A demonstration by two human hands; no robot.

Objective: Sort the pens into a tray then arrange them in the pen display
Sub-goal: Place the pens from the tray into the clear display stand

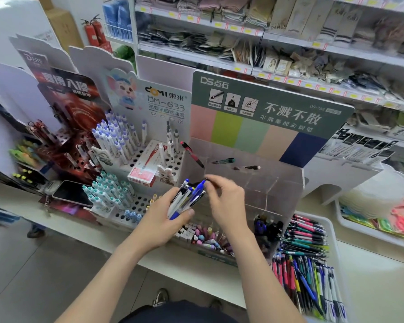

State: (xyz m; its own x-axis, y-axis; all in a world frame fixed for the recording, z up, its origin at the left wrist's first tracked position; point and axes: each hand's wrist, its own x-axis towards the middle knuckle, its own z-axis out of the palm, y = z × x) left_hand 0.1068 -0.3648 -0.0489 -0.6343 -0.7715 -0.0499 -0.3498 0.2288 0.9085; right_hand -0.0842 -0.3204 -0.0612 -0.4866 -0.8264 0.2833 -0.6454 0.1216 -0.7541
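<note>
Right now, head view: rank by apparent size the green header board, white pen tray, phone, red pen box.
1. green header board
2. white pen tray, though it sits nearer the camera
3. phone and red pen box: look alike, not ranked

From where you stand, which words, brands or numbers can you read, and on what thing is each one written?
"DS 点石": green sign, top left.
"不溅不散": green sign, large.
"不溅墨细尖钢笔": green sign, beneath.
"DOMI 東米": white card.
"DM-633": white card, below the brand.
"DERS": grey card behind.
"DANCE": box on a shelf.
Too blurred or small: red card, yellow price tags, pens in the left hand.
</note>
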